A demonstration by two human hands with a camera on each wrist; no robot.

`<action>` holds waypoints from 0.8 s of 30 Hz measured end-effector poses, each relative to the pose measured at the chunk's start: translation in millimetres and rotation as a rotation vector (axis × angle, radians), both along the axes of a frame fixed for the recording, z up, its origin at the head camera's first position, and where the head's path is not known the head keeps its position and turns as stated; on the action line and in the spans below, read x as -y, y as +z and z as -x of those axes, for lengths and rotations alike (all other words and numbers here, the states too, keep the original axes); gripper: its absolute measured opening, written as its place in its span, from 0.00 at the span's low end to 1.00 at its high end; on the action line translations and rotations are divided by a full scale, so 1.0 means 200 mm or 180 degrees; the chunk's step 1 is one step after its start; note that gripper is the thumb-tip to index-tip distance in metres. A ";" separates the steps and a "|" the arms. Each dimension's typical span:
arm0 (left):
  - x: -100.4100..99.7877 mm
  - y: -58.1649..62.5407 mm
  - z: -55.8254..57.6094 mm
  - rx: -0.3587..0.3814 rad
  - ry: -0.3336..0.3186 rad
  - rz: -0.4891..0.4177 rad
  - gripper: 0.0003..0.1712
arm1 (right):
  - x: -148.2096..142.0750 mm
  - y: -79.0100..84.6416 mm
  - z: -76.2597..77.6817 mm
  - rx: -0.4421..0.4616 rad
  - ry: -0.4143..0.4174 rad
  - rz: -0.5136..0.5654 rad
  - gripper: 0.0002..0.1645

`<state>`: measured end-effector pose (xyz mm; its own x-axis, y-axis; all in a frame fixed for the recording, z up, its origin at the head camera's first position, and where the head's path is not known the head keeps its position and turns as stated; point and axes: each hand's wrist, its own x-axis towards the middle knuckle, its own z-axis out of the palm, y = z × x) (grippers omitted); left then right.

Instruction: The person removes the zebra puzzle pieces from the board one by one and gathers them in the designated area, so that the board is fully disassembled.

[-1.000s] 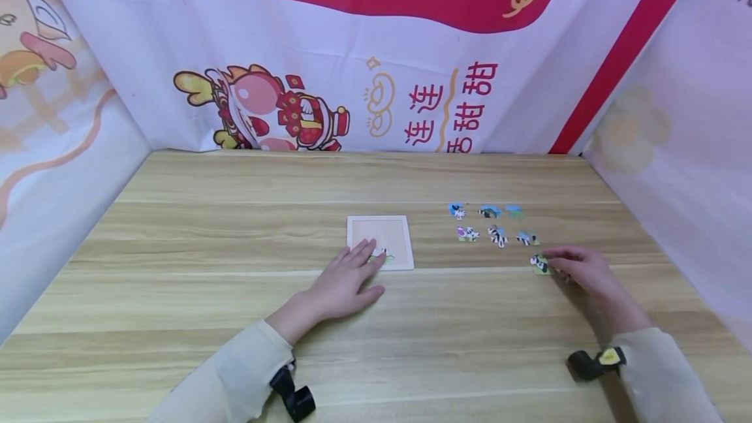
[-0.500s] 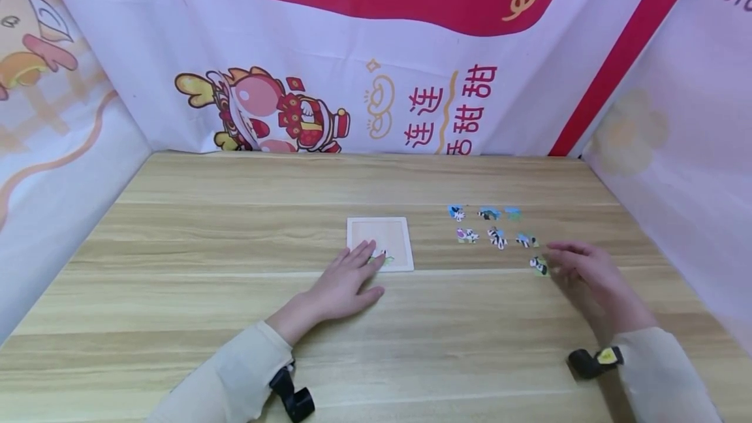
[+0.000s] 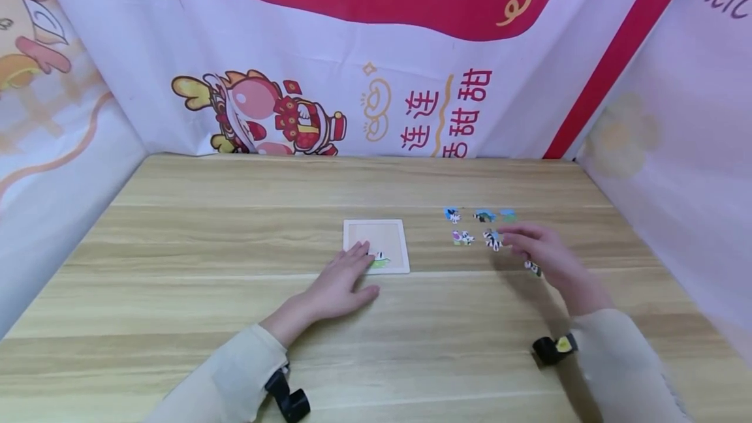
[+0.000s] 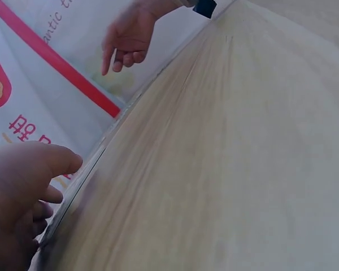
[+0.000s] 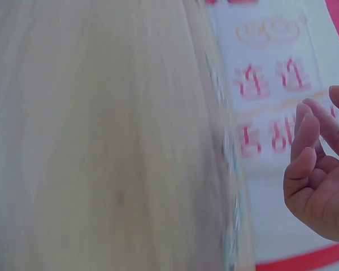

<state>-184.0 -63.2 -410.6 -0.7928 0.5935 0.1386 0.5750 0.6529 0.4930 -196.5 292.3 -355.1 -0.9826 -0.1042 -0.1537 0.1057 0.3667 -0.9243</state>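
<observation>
My left hand (image 3: 335,287) lies with fingers spread over the lower left of a square, white-rimmed puzzle tray (image 3: 405,248). Part of a green-and-white puzzle piece (image 3: 379,261) shows inside the tray beside the fingertips. To the right, my right hand (image 3: 549,258) hovers over loose puzzle pieces, its fingertips right by a black-and-white striped piece (image 3: 491,240). Nothing shows between its loosely bent fingers (image 5: 306,135) in the right wrist view. A panda piece (image 3: 532,269) lies partly under that hand in the head view.
More puzzle pieces lie in rows: a purple-and-white one (image 3: 463,237), a blue one with white (image 3: 452,215), a dark one (image 3: 484,216) and a blue-green one (image 3: 508,215). Printed cloth (image 3: 264,109) hangs behind the wooden table (image 3: 235,214) and along both sides.
My right hand has moved left from beside the panda piece to the striped piece, covering the piece to its right. The left hand stays on the tray. The head view has shifted slightly.
</observation>
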 end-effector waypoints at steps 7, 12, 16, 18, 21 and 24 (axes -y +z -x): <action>0.04 0.02 -0.01 0.0002 0.0125 0.0062 0.37 | 0.26 0.02 0.07 -0.0040 0.0239 0.0074 0.21; 0.09 0.01 -0.01 0.0004 0.0163 0.0119 0.37 | 0.42 0.01 0.10 -0.0225 0.0445 0.0384 0.20; 0.14 0.00 -0.02 0.0020 0.0239 0.0144 0.37 | 0.53 -0.01 0.12 -0.0156 0.0527 0.0385 0.21; 0.16 0.00 -0.03 0.0027 0.0254 0.0125 0.37 | 0.58 -0.02 0.13 -0.0080 0.0532 0.0366 0.20; 0.18 -0.01 -0.03 0.0024 0.0240 0.0092 0.37 | 0.64 -0.05 0.13 -0.0013 0.0541 0.0311 0.19; 0.18 -0.01 -0.03 -0.0039 0.0214 0.0154 0.37 | 0.69 -0.07 0.12 0.0058 0.0529 0.0230 0.18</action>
<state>-178.0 -99.1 -412.1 -0.8295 0.5453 0.1210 0.5349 0.7131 0.4532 -220.1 153.6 -369.5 -0.9480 -0.2764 -0.1575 0.0661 0.3130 -0.9474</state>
